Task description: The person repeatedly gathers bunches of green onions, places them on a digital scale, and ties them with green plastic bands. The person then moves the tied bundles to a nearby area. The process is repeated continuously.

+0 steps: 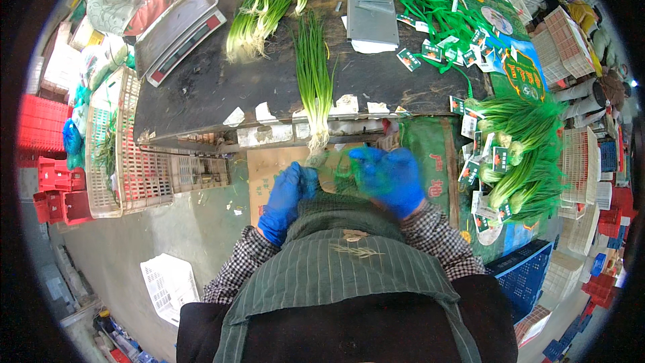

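Note:
My left hand (292, 196), in a blue glove, is curled in front of my apron, just below the table's near edge. Close beside it hang the pale roots of a bunch of spring onions (315, 75), whose green tops point away across the table. My right hand (395, 179), gloved in blue too, is blurred by motion. A smear of green (345, 166) lies between the hands, too blurred to name. What either hand grips is hidden. Farther back lies a second pile of spring onions (259, 15).
A weighing scale (179, 35) stands at the back left near another person (126, 2). Green tagged straps (433, 5) lie at the back right beside a metal plate (373, 20). Tagged bundles of greens (524, 151) sit at right. Plastic crates (146, 146) stand at left.

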Demonstrator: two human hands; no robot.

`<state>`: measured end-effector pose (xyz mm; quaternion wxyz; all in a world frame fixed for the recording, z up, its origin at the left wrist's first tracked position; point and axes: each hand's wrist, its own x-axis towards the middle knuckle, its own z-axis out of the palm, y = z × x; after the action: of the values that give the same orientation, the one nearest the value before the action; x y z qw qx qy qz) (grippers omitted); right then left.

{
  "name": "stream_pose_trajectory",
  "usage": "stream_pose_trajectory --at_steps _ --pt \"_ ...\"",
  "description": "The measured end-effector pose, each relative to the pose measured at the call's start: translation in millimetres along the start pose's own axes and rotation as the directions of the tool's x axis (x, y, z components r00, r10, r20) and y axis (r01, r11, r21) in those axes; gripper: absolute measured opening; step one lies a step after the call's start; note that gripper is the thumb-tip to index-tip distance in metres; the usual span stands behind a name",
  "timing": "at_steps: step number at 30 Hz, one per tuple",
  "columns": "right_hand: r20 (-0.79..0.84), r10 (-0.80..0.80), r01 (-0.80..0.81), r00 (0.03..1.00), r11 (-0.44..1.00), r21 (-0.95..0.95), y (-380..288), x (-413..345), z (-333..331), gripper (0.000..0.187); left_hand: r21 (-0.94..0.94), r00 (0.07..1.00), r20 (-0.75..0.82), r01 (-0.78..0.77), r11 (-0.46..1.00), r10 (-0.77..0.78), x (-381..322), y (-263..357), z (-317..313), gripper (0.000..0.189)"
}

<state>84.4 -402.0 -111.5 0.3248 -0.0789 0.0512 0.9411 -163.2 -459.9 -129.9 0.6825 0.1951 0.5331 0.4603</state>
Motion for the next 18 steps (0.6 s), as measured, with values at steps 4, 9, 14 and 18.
stream_pose_trajectory --at_steps 4,9,14,18 --pt "0.23 -0.024 0.23 0.973 -0.021 -0.973 14.3 -2.3 -23.8 0.034 -0.423 0.967 0.253 0.104 0.9 0.007 5.6 32.4 -7.0 0.035" --pt "0.089 -0.294 0.298 0.952 0.954 -0.038 -24.8 -4.1 1.4 0.02 0.241 0.831 0.507 0.12 0.963 -0.23 -2.0 39.1 -10.8 0.024" --pt "0.141 0.003 0.088 0.99 0.77 -0.632 -20.8 -6.3 23.5 0.03 0.828 0.889 0.26 -0.406 0.387 0.377 6.5 42.3 -15.1 0.018" --pt "-0.081 0.146 -0.065 0.986 -0.109 -0.992 -6.2 -7.7 17.8 0.029 0.865 0.95 0.237 -0.302 0.4 0.205 7.7 40.7 -19.8 0.022"
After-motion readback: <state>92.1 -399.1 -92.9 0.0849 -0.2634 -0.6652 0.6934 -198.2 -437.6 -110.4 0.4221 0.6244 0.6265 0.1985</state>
